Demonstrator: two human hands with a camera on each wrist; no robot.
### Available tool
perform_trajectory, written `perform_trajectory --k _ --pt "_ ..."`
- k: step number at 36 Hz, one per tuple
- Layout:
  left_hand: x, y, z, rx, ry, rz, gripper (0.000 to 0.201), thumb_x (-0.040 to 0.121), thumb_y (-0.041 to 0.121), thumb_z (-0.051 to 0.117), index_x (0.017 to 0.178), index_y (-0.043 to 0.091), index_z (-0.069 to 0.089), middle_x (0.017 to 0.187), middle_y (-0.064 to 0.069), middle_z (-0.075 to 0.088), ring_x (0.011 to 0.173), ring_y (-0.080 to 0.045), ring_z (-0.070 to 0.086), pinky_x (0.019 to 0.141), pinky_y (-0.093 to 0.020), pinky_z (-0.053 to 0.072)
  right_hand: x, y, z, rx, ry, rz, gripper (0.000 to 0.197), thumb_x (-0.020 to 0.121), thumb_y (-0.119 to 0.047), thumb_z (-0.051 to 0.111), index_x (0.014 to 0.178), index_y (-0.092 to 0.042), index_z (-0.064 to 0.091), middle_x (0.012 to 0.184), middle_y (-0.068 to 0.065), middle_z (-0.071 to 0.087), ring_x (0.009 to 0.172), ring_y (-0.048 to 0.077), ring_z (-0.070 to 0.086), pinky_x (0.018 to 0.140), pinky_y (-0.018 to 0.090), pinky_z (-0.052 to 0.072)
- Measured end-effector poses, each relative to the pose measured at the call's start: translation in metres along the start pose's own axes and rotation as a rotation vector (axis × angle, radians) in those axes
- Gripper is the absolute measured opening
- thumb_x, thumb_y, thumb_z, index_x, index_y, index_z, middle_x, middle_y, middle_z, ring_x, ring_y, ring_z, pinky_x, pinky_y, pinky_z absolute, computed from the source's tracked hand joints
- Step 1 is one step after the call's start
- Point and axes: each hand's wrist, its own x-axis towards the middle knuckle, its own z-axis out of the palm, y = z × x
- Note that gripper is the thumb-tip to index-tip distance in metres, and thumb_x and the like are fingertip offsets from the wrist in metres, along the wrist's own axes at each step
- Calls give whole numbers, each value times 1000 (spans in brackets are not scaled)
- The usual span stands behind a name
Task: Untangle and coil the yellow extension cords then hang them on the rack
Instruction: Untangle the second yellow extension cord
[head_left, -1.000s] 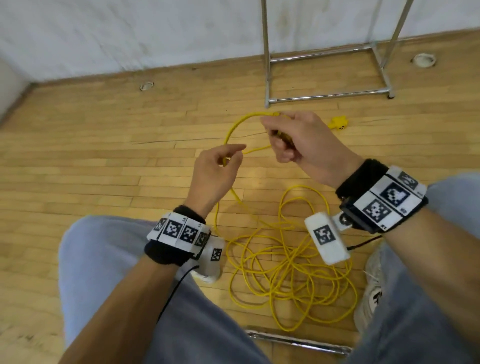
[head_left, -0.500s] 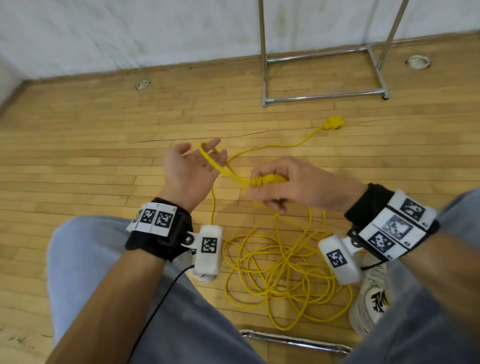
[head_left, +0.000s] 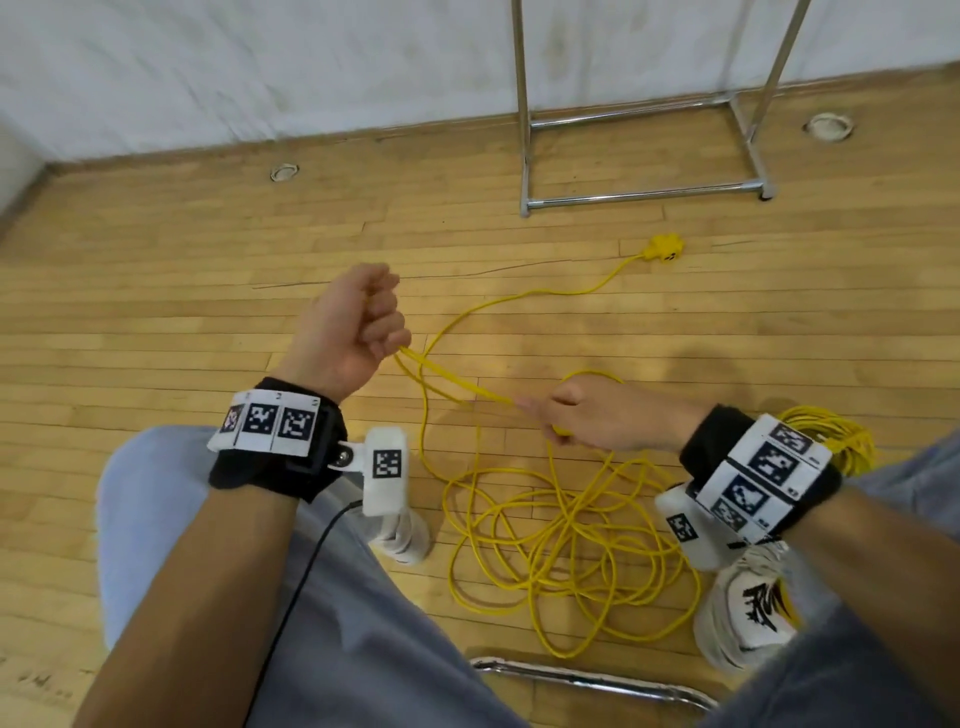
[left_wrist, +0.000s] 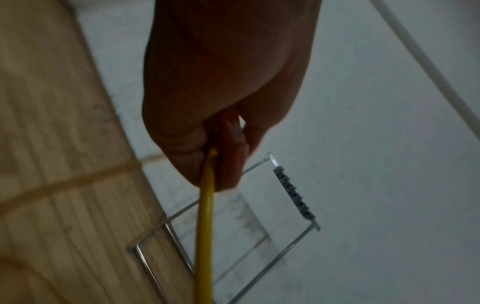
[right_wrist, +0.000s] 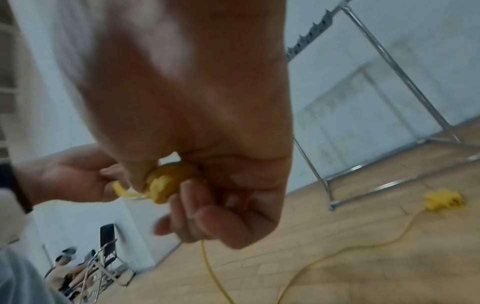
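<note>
A yellow extension cord (head_left: 561, 535) lies in a loose tangle on the wood floor between my knees. Its socket end (head_left: 665, 247) rests farther out, near the rack's base (head_left: 639, 193). My left hand (head_left: 387, 322) is a closed fist gripping strands of the cord (left_wrist: 205, 205), which come out below the fingers. My right hand (head_left: 540, 415), lower and to the right, pinches the cord's yellow plug (right_wrist: 168, 183). A short stretch of cord runs taut between the two hands. The chrome rack (right_wrist: 389, 61) stands against the white wall.
A second yellow cord bundle (head_left: 831, 436) lies behind my right wrist. My white shoe (head_left: 748, 608) stands beside the tangle. A chrome chair bar (head_left: 597, 680) crosses the floor near me. Round floor plates (head_left: 284, 171) sit near the wall. People sit far off (right_wrist: 67, 273).
My left hand has closed from an open palm into a fist on the cord. My right hand has drawn away to the right, stretching the cord between the hands.
</note>
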Motion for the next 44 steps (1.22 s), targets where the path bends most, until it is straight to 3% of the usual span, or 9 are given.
perform_trajectory --k 6,11,15,21,27,30,33,37,44 --pt "-19 -17 12 752 -263 99 34 105 21 54 73 9 57 51 1 35 43 -15 30 44 -26 33 9 22 -9 339 325 130 50 78 -59 81 81 -11 68 54 -9 41 46 8 36 48 25 31" --pt "-29 -32 16 1190 -506 217 35 101 30 63 74 9 70 63 -1 62 61 -18 61 62 -20 44 17 22 -13 770 493 145 35 82 -34 86 68 -26 54 66 -3 41 63 13 45 59 32 41" --pt "-29 -38 24 1180 -496 306 20 101 28 62 92 18 77 67 -6 62 64 -21 69 58 -13 44 23 18 -8 789 642 64 27 93 -38 74 92 -16 60 91 6 56 89 17 59 79 35 57" --pt "-18 -43 22 1208 -398 449 20 104 17 51 106 23 70 60 10 55 53 -8 57 55 -31 48 25 0 -4 825 536 -103 30 103 -35 61 108 -22 35 107 7 78 106 20 74 95 39 57" --pt "-14 -47 23 1178 -332 604 21 101 6 55 101 17 74 66 26 59 59 -3 48 59 -13 33 24 -4 0 629 493 -118 17 106 -29 54 102 -23 39 90 3 79 91 17 76 79 32 61" --pt "-12 -50 23 1078 -240 660 19 97 8 59 98 21 74 76 15 66 63 -6 53 61 -18 38 23 -9 5 513 514 -111 20 108 -31 49 100 -16 38 74 3 69 69 12 71 63 28 56" --pt "-13 -56 29 980 -181 687 3 94 22 71 96 24 72 75 7 61 63 -7 49 60 -22 39 23 -17 13 487 502 -86 28 108 -38 48 111 -10 41 92 4 67 61 4 64 59 32 55" --pt "-12 -60 32 959 -121 696 40 85 38 81 119 31 62 96 8 61 68 -9 47 63 -22 43 16 -29 15 572 466 -75 37 108 -45 42 123 -12 34 122 2 69 66 3 61 50 27 47" --pt "-19 -58 32 1118 -264 812 80 75 39 88 144 29 49 121 6 52 87 13 48 72 -8 37 8 -31 6 654 375 -30 18 108 -41 33 114 -25 36 93 -5 45 76 5 52 65 28 38"
